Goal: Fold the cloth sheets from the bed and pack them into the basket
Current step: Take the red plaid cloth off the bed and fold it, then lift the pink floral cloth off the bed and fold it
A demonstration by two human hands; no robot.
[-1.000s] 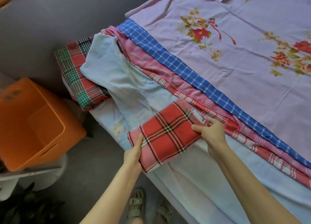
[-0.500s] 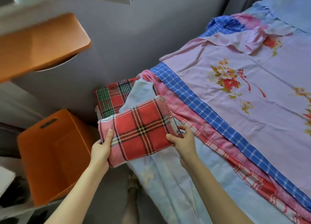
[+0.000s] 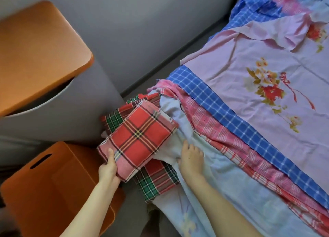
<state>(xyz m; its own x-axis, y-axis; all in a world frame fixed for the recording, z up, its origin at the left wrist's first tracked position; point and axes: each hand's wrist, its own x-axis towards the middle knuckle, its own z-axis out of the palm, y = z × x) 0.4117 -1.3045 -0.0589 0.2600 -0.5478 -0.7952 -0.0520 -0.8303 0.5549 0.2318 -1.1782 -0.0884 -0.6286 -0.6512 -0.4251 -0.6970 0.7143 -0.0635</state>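
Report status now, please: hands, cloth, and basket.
Left hand grips folded red plaid cloth. Right hand flat on pale blue sheet. Orange basket open below left, nothing blocking.

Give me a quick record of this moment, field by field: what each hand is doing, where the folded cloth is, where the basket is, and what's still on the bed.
left hand: grips the near corner of the folded red plaid cloth
right hand: rests on the pale blue sheet, fingers on the fabric
folded cloth position: over the red-green plaid cloth at the bed's corner
basket: orange, on the floor left of the bed, nothing visible inside
still spread on the bed: lilac floral sheet, blue check sheet, pink check sheet
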